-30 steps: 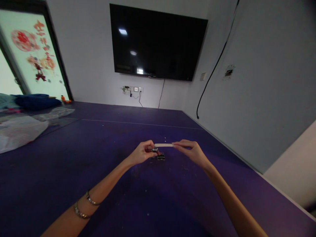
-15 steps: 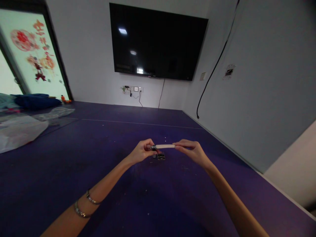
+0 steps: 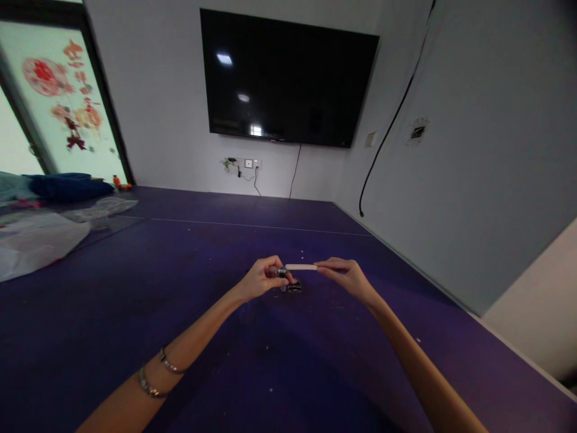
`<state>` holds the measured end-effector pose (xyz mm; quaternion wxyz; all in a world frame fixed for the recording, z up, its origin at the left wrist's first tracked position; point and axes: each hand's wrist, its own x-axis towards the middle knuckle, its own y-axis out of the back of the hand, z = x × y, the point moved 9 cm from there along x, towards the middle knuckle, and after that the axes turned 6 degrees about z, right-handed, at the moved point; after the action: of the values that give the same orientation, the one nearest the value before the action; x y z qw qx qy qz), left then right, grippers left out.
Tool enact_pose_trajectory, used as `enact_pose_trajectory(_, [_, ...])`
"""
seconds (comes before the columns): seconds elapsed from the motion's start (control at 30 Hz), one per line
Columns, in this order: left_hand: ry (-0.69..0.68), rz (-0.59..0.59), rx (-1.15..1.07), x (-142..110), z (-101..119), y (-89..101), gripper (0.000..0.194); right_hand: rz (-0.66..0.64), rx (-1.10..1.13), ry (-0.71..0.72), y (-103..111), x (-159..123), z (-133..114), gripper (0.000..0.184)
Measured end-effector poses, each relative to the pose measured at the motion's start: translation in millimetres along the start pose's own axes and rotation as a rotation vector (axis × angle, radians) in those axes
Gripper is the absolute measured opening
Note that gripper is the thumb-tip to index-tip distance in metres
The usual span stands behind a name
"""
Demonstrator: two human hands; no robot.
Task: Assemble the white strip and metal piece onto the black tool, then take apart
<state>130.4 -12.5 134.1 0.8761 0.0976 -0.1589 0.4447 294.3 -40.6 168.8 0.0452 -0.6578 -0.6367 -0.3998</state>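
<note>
A pale, slim stick (image 3: 302, 266) lies almost level between my two hands. My right hand (image 3: 346, 275) pinches its right end between thumb and fingertips. The fingers of my left hand (image 3: 262, 278) are closed on a small shiny metal-and-dark piece (image 3: 282, 272) at the stick's left end. Whether that piece is joined to the stick or only touches it, I cannot tell. Just below the fingertips of my left hand is a small dark block (image 3: 294, 287) with lighter markings, too small to name.
A purple floor-like surface (image 3: 216, 355) stretches ahead, dotted with small white specks. White plastic sheeting (image 3: 42, 243) and blue cloth (image 3: 72, 186) lie at the left. A black cable (image 3: 387, 132) hangs on the right wall. A television (image 3: 288, 78) is mounted on the far wall.
The metal piece in my left hand has dropped slightly against the stick's end and tilted. My right hand has shifted a little to the left with the stick.
</note>
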Motion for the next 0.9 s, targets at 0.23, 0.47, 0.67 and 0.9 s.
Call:
enact_pose_trajectory(0.23, [0.029, 0.019, 0.039, 0.0, -0.7, 0.2, 0.021, -0.058, 0.011, 0.028, -1.8, -0.8, -4.4, 0.023])
enact_pose_trajectory(0.47, [0.027, 0.009, 0.045, 0.1, -7.1, 1.0, 0.021, -0.053, -0.009, 0.010, -1.1, -0.6, -3.0, 0.026])
enact_pose_trajectory(0.67, [0.023, 0.001, 0.061, -0.4, -8.1, -1.8, 0.023, -0.074, -0.015, 0.027, 0.4, -0.3, -3.9, 0.025])
enact_pose_trajectory(0.9, [0.039, -0.002, 0.064, -1.4, -7.8, -3.8, 0.023, -0.072, -0.003, 0.044, 4.0, -0.5, -5.1, 0.023])
